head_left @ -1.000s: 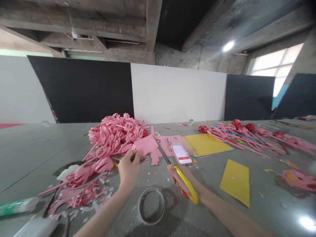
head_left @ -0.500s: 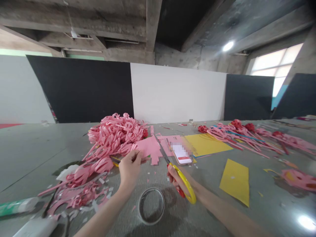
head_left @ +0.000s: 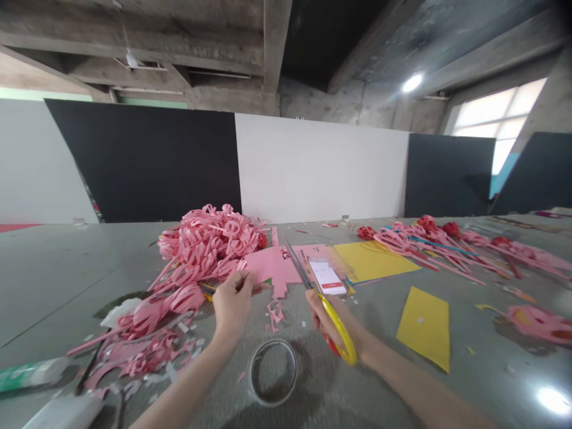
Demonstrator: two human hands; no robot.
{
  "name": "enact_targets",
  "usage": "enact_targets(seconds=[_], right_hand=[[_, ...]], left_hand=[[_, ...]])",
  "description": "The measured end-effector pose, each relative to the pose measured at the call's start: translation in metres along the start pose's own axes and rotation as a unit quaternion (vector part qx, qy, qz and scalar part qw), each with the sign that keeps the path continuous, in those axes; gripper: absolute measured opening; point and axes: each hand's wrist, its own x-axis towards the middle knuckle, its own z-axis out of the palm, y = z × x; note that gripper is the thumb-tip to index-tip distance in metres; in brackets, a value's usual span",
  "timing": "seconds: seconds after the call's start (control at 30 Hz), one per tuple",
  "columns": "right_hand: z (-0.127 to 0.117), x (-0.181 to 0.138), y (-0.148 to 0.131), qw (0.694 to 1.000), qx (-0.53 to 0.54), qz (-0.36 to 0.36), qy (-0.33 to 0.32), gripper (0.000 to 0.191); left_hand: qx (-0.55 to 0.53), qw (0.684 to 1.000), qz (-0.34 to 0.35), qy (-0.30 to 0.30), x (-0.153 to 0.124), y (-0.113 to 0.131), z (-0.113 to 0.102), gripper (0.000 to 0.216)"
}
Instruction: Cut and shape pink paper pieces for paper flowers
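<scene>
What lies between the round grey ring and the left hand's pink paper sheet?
In the head view, a curled pink paper scrap and, nearer the sheet, a pink strip's end.

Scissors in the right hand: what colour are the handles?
The handles are yellow and red; see the head view.

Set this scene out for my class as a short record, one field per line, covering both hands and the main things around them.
Left hand: pinching pink paper
Right hand: gripping yellow-and-red-handled scissors, pointing forward
Near middle: grey ring, lying flat
Beyond right hand: phone, screen lit
Beyond left hand: heap of looped pink strips
Right side: small yellow sheet
Surface: grey tabletop, scattered with scraps
Backdrop: white panel between dark ones
</scene>
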Motion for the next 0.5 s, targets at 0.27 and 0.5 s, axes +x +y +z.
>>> enact_targets(seconds=[0.27,0.5], right_hand=[[-0.03,0.009,0.009,0.971,-0.23,0.062,0.023,0.039],[-0.024,0.007,0.014,0.943,-0.313,0.114,-0.011,0.046]], left_hand=[[0.043,0.994,-0.064,-0.078,0.026,-0.03,-0.003,0.019],[0.11,0.975,-0.14,-0.132,0.065,-0.051,0.039,0.012]])
